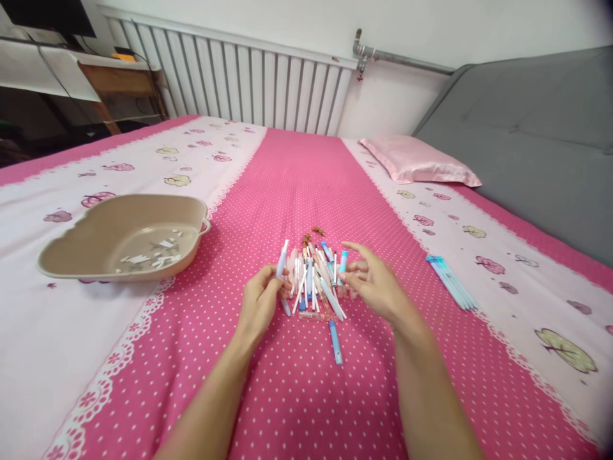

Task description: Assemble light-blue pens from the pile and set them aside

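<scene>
Someone's left hand (259, 295) holds a pale pen (282, 260), the right hand (376, 284) a blue tube (343, 260), beside a heap of pens (309, 281) on the bed (306, 185). A basin (115, 220) sits off left, a blue bundle (451, 283) off right.

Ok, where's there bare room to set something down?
Bare bedspread lies between the basin and the left hand, between the right hand and the blue bundle, and past the brown bits toward the radiator. It's crowded between the hands, where the pile of pens sits.
</scene>
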`<act>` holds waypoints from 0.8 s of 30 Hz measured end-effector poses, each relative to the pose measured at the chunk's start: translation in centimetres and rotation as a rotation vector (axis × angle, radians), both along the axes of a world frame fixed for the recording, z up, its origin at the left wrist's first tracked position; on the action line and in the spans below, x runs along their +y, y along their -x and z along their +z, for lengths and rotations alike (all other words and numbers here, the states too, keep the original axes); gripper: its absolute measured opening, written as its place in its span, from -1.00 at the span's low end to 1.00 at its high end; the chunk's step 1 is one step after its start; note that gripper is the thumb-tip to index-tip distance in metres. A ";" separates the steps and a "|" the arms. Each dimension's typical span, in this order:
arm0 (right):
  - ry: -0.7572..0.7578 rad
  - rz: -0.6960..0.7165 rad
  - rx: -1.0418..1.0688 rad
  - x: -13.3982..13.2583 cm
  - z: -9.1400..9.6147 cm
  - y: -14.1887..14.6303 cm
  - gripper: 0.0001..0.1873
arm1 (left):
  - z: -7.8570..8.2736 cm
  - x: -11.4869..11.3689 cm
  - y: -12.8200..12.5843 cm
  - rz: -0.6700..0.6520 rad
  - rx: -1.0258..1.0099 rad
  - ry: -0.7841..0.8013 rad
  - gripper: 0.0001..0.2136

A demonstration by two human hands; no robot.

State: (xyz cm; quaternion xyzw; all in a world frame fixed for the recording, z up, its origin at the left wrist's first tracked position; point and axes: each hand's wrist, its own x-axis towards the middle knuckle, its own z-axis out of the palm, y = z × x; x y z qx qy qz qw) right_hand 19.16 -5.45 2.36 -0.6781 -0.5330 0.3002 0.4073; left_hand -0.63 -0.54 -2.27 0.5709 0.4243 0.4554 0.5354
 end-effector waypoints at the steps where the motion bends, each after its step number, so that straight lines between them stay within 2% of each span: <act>1: -0.040 -0.006 0.071 0.0 0.2 0.2 -0.39 | 0.1 -0.2 -0.1 -0.047 0.006 -0.002 -0.83; 5: -0.253 -0.030 0.319 -0.1 1.1 1.1 -0.36 | 0.2 -0.9 -0.3 -0.225 0.070 -0.067 -0.86; 8: -0.347 -0.048 0.370 -0.2 1.5 1.5 -0.39 | 0.4 -1.1 -0.3 -0.299 0.135 -0.117 -0.85; 16: -0.363 -0.005 0.324 -0.2 1.3 1.8 -0.43 | 0.6 -1.3 -0.2 -0.374 0.163 -0.118 -0.83; 24: -0.345 0.043 0.405 -0.3 1.4 2.2 -0.42 | 0.7 -1.3 -0.3 -0.389 0.132 -0.100 -0.84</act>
